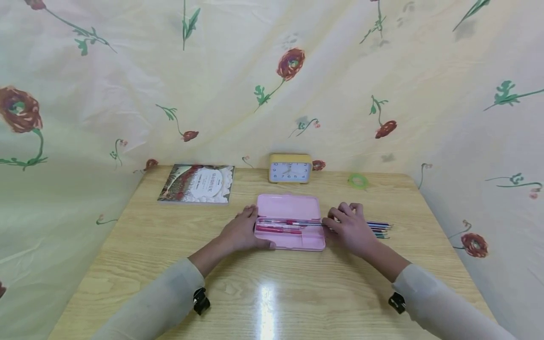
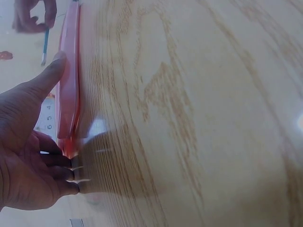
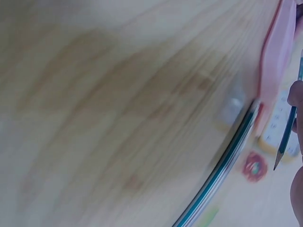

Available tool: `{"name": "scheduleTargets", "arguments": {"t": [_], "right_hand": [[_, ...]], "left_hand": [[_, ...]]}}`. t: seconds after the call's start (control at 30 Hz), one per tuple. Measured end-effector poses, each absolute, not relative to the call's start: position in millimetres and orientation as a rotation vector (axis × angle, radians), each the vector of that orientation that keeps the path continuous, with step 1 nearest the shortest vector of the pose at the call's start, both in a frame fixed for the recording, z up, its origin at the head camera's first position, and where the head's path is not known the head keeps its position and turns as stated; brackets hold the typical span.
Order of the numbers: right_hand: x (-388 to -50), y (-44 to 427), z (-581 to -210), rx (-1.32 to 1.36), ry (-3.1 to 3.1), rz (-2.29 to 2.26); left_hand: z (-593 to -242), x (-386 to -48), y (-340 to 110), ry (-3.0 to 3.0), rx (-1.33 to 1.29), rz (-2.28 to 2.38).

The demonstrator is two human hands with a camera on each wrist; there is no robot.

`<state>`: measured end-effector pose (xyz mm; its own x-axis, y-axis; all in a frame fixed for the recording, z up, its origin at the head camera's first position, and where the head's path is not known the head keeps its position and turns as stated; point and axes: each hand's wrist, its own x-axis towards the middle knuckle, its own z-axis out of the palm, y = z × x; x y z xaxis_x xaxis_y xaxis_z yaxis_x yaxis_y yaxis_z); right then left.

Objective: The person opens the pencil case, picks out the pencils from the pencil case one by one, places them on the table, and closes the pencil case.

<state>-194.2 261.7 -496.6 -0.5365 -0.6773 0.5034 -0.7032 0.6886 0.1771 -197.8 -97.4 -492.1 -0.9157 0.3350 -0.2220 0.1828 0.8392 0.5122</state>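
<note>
A pink pencil case (image 1: 289,207) lies open on the table, with red-and-clear pens (image 1: 278,230) in its tray. My left hand (image 1: 243,230) holds its left end, thumb along the front wall and fingers at the side; the left wrist view shows that thumb (image 2: 49,75) against the pink wall. At the case's right end, my right hand (image 1: 350,229) pinches a teal pencil (image 3: 289,127), its sharpened tip pointing away from the case. The pencil's other end reaches over the tray. Several pencils (image 1: 379,228) lie on the table beyond the right hand, partly hidden by it.
Behind the case stands a yellow clock (image 1: 290,169). A booklet (image 1: 197,184) lies at the back left, and a green tape ring (image 1: 358,181) at the back right. Flower-patterned cloth (image 1: 229,71) hangs behind the wooden table (image 1: 212,302).
</note>
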Motion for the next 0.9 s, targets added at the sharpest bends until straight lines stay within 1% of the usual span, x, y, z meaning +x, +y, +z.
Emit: {"name": "scheduleTargets", "arguments": {"t": [0.23, 0.5, 0.7, 0.9], "right_hand": [[-185, 304, -502, 1.069, -2.303, 0.116], [-168, 335, -513, 0.987, -2.309, 0.125], [-162, 348, -519, 0.974, -2.313, 0.119], [-161, 349, -517, 0.98, -2.338, 0.11]], "left_hand": [[-493, -198, -98, 2.718, 0.394, 0.701], [-495, -198, -98, 2.722, 0.388, 0.694], [-494, -197, -98, 2.726, 0.381, 0.701], [-492, -197, -97, 2.721, 0.377, 0.699]]}}
